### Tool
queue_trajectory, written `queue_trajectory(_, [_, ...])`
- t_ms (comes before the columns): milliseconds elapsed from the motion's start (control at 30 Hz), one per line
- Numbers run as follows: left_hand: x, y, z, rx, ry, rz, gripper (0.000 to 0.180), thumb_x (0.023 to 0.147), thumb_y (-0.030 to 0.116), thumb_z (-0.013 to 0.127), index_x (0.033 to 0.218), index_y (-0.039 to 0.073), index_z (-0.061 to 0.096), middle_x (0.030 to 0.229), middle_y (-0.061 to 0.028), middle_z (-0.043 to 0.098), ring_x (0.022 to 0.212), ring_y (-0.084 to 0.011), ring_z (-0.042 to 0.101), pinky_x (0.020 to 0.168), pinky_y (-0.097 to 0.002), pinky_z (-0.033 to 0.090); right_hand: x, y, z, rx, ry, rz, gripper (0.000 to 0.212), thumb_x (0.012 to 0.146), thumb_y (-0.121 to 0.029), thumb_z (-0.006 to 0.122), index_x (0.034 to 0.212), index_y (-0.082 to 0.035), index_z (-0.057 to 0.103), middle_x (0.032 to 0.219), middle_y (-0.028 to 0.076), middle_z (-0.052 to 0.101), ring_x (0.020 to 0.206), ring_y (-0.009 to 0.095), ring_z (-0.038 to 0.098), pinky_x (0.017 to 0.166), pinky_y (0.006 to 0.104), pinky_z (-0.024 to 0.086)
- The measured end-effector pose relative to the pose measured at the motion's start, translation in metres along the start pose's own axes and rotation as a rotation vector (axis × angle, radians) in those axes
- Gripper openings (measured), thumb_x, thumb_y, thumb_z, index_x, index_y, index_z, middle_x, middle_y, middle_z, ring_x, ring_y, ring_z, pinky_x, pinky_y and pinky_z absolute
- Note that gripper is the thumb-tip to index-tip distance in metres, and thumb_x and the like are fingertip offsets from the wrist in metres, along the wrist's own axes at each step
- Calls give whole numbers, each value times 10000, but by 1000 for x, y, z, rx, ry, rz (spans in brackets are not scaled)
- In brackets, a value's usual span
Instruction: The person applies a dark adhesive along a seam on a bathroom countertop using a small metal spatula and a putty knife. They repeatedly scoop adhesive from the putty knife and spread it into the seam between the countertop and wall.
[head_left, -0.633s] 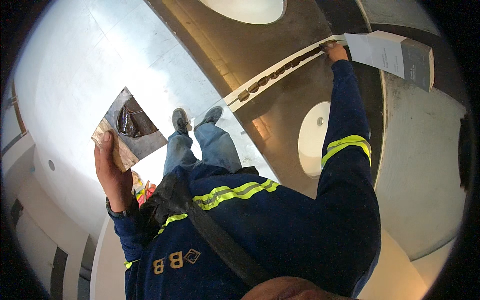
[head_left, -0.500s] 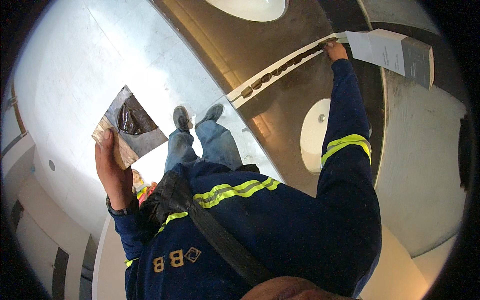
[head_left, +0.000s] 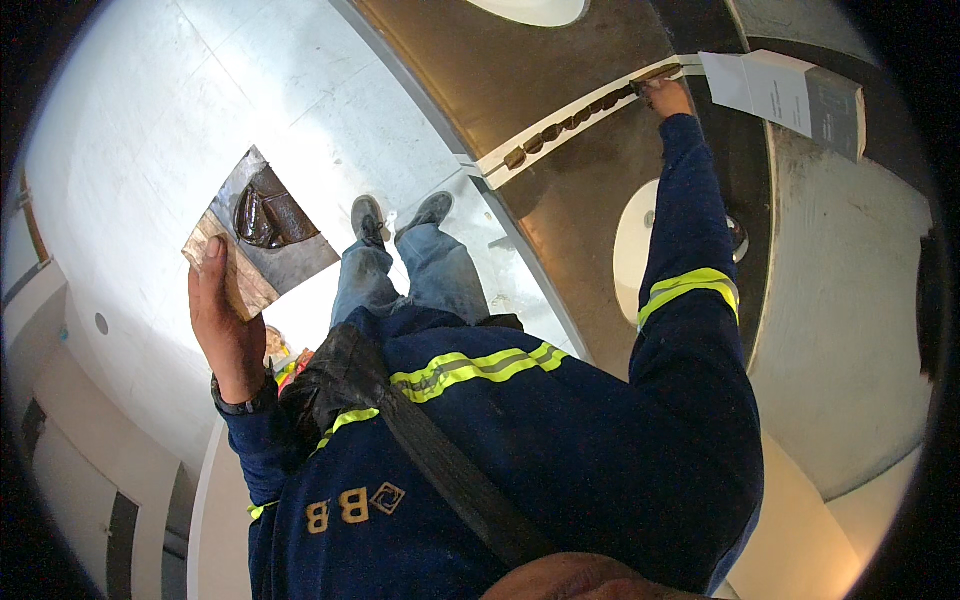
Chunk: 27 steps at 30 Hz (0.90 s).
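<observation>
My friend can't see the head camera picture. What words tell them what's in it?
A person's right hand is at the far part of a pale strip crossing a dark brown counter with white basins; a row of dark dabs lies along the strip. The left hand holds up a board bearing a glossy dark lump.

A box (head_left: pixel 780 93) crowds the strip (head_left: pixel 590 106) at right; the strip's left end lies open.
</observation>
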<state>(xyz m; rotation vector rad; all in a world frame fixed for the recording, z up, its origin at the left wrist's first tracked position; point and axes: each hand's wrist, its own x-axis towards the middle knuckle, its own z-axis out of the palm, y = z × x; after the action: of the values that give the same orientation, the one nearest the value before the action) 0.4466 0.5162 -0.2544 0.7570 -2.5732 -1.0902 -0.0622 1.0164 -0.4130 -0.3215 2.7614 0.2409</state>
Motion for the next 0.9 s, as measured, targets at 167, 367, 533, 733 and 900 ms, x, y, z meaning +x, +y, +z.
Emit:
queue_trajectory(167, [8,5,0,86,-4,78,590,856,-120,594,1368,160,504,1217,-160,583,1112,-289,602,929,-347,498,-13,-4,9,20,147,28,362,884,-293,607,1122,-26,669,1066,237,672,1015,388,642,873,450,501])
queue_trajectory(367, [20,31,9,-1189,-18,-407,401,1016,268,485,1253,-54,511,1162,-125,615,1066,-193,608,933,-327,475,-56,-5,23,372,523,114,262,890,-213,604,1107,-104,701,1026,207,682,991,380,654,844,436,514])
queue_trajectory(533, [29,47,5,-1409,-118,-410,345,1007,227,510,1247,-21,521,1155,-104,609,1039,-175,599,918,-307,472,-130,-41,-25,641,814,43,244,922,-158,577,1122,-82,695,1086,170,682,1003,327,655,888,389,497])
queue_trajectory(733, [58,129,26,-1537,-519,-373,363,1010,285,499,1316,91,508,1198,-52,624,1064,-182,598,938,-383,453,-261,-112,-155,1030,999,-167,225,929,-69,587,1134,-21,666,1077,77,662,1020,164,602,897,283,457])
queue_trajectory(900, [49,208,38,-1794,-862,-216,330,1016,258,495,1305,99,513,1222,-45,618,1104,-196,589,979,-425,449,-365,-173,-220,1112,1142,-461,202,940,-71,585,1112,-32,684,1153,88,602,1052,195,578,902,314,468])
